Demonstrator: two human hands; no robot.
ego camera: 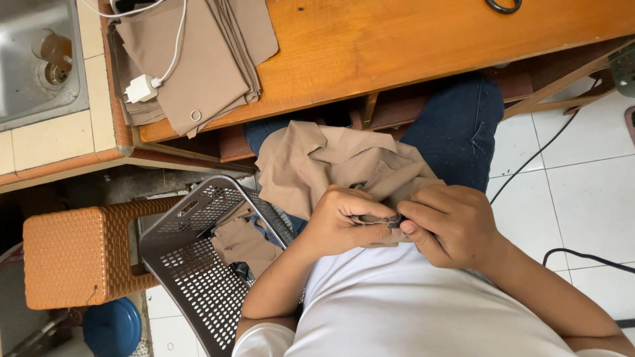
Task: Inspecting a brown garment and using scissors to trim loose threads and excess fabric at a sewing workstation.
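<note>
Room: white floor tiles (pixel 582 192) lie under us, and we sit at a wooden bench (pixel 423 39) with our knees tucked below its edge.
Work in hand: we judge this to be close finishing on a tan garment (pixel 331 165), bunched on our lap and gathered into both hands.
Left grip: our left hand (pixel 344 221) is curled tight on a fold of the tan garment, thumb and forefinger pinching it.
Right grip: our right hand (pixel 450 225) is closed too, fingertips meeting the left hand's on the same fold; something small and dark sits between them, too small for us to say what it is.
Next move calls for: by our reckoning, steady fingertip control right at the pinch, with the loose cloth kept clear of it.
Beyond the grip: a stack of folded tan cloth (pixel 198 59) rests on the bench, well away from our hands, with a white charger and cable (pixel 142 87) lying across it.
Left of the grip: a grey perforated basket (pixel 205 264) leans near our left elbow with more tan cloth inside.
Further left: an orange woven stool (pixel 73 254), a blue lid (pixel 112 327) below it and a steel sink (pixel 40 59).
Right of the grip: a black cable (pixel 582 258) crosses the floor.
In the way: the garment's own loose folds crowd the pinch.
</note>
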